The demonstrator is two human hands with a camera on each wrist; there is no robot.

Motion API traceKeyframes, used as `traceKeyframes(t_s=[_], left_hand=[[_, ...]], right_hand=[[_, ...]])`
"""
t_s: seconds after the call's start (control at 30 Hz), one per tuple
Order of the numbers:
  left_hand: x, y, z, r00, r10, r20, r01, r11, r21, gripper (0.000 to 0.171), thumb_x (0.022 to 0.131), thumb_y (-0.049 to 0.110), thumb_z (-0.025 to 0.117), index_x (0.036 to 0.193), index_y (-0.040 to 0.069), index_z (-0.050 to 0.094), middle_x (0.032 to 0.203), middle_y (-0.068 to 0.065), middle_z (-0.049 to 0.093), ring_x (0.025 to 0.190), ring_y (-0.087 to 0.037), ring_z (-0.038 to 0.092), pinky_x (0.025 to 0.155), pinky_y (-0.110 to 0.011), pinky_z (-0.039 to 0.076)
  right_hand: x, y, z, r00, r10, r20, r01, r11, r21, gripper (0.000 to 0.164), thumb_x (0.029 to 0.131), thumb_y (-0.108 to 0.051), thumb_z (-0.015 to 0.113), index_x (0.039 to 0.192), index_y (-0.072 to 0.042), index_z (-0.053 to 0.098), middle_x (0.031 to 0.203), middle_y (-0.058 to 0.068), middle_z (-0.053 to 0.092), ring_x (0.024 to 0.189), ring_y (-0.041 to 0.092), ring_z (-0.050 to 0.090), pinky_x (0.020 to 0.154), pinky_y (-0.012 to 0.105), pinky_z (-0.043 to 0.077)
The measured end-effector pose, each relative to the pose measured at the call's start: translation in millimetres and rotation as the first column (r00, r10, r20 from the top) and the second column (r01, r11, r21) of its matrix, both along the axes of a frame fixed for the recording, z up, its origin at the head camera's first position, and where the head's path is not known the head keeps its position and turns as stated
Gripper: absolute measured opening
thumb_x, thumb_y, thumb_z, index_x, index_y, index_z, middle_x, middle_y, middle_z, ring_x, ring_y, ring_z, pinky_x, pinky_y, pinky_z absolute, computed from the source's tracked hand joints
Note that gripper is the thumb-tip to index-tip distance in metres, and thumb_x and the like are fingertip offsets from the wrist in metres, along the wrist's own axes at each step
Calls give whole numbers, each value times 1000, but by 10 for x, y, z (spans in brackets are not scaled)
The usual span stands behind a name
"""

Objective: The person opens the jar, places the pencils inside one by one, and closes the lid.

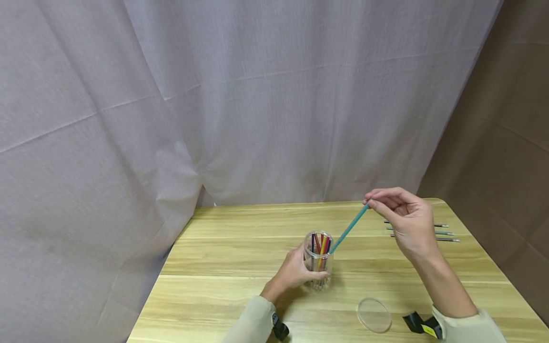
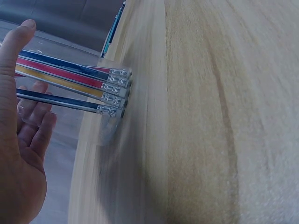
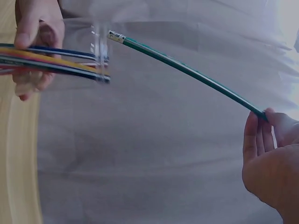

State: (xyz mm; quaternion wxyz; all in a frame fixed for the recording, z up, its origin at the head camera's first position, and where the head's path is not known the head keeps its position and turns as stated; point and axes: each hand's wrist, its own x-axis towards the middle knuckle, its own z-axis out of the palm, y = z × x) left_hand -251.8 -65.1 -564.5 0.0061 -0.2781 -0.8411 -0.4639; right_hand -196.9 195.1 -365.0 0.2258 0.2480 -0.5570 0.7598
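My left hand (image 1: pixel 296 271) grips a clear cylindrical jar (image 1: pixel 310 253), thumb across its near side. Several pencils (image 1: pixel 322 245) stand inside, among them red, yellow and dark blue ones; the left wrist view shows their eraser ends (image 2: pixel 112 88) at the jar's bottom. Between thumb and fingertips, my right hand (image 1: pixel 409 224) pinches a green pencil (image 1: pixel 350 227) by one end, up and right of the jar. It slants down toward the jar, and in the right wrist view its eraser end (image 3: pixel 117 36) is just outside the rim (image 3: pixel 100 51).
A clear round lid (image 1: pixel 374 315) lies on the wooden table (image 1: pixel 214 286), right of the jar and nearer me. Three more pencils (image 1: pixel 443 233) lie side by side behind my right hand, partly hidden by it. Grey curtain (image 1: pixel 274 119) hangs along the table's back edge.
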Motion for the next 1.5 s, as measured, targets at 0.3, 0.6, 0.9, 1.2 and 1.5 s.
traceKeyframes(t_s=[0.3, 0.6, 0.9, 1.2, 1.5], left_hand=[[-4, 16, 7, 999, -3, -42, 2, 1000, -7, 79, 77, 48, 95, 142, 27, 55, 118, 12, 71, 112, -6, 65, 99, -31, 54], [-1, 18, 0, 999, 4, -36, -5, 1000, -7, 86, 77, 48, 96, 147, 28, 51, 120, 12, 70, 112, -6, 65, 100, -30, 53], [1, 28, -23, 999, -3, -42, 3, 1000, -1, 82, 77, 48, 95, 144, 27, 53, 117, 12, 69, 108, -4, 65, 96, -28, 54], [11, 30, -19, 999, -23, -22, 23, 1000, 14, 81, 78, 47, 95, 145, 28, 53, 118, 13, 69, 108, -3, 65, 96, -27, 54], [13, 22, -16, 999, -21, -27, 21, 1000, 1, 87, 78, 46, 95, 149, 28, 50, 125, 11, 69, 113, -5, 65, 101, -29, 53]], right_hand=[[-103, -144, -81, 1000, 0, -11, -2, 995, -102, 14, 92, 29, 60, 106, 27, 61, 103, 17, 76, 95, 24, 77, 90, 31, 60], [-187, -226, -230, 999, -36, 15, 37, 995, -89, 12, 91, 26, 64, 103, 27, 61, 102, 16, 77, 94, 23, 77, 88, 28, 61], [-208, -377, -570, 988, -89, 126, 89, 996, 7, 14, 91, 20, 71, 102, 24, 64, 101, 12, 79, 92, 18, 77, 87, 28, 61], [-180, -504, -902, 966, -160, 202, 132, 981, 145, 15, 91, 16, 74, 105, 18, 70, 103, 12, 79, 95, 14, 76, 90, 27, 59], [-117, -567, -1077, 958, -236, 161, 186, 943, 276, 15, 91, 13, 76, 106, 10, 75, 107, 24, 75, 97, 9, 74, 92, 24, 58]])
